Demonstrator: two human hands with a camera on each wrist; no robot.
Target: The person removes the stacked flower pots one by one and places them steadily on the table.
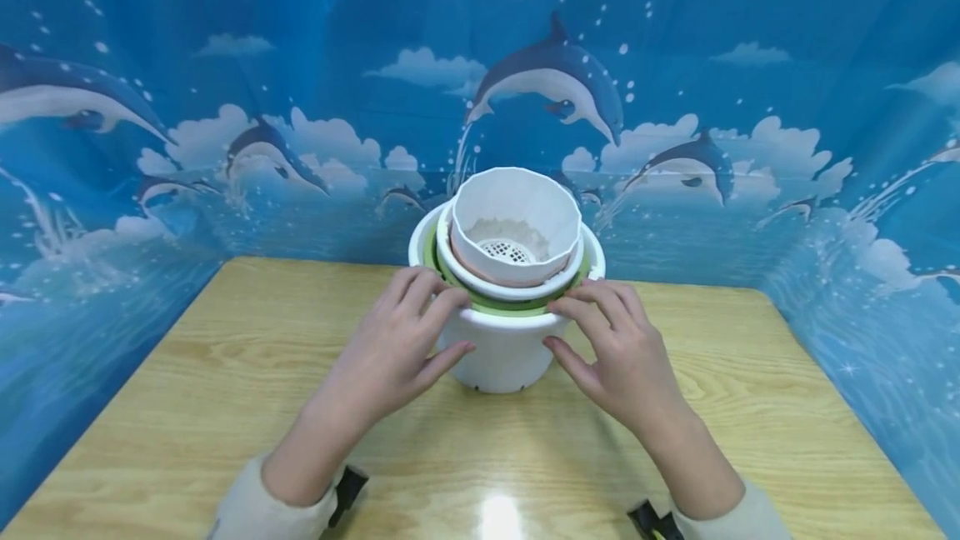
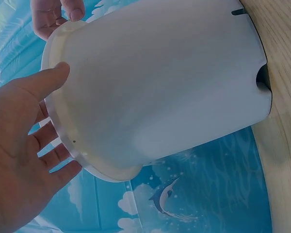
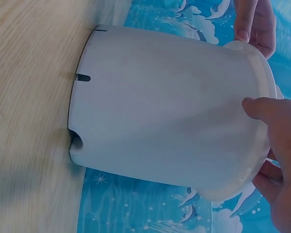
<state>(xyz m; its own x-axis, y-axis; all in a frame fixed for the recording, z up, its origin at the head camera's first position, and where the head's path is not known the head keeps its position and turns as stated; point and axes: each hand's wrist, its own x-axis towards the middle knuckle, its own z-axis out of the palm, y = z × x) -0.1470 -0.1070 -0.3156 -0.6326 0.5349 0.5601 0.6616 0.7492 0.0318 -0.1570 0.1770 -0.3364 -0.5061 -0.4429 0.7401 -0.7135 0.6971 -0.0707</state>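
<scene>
A large white plastic flowerpot (image 1: pixel 502 361) stands upright on the table with smaller pots nested inside. Within its rim show a green pot (image 1: pixel 510 307), a white-rimmed pot (image 1: pixel 517 293), a sliver of pinkish pot and, innermost, a white faceted pot (image 1: pixel 517 198) with a holed, dirt-stained base. My left hand (image 1: pixel 401 332) holds the big pot's rim at the near left, fingers over the edge and thumb (image 2: pixel 56 80) on the outer wall. At the near right, my right hand (image 1: pixel 618 348) holds the same rim likewise, its thumb (image 3: pixel 257 108) outside.
The pots stand toward the back of a wood-grain table (image 1: pixel 510 457). Behind and on both sides hangs a blue backdrop (image 1: pixel 360 15) printed with dolphins and clouds. Notches cut the big pot's bottom edge. Black straps (image 1: pixel 348 490) sit at both wrists.
</scene>
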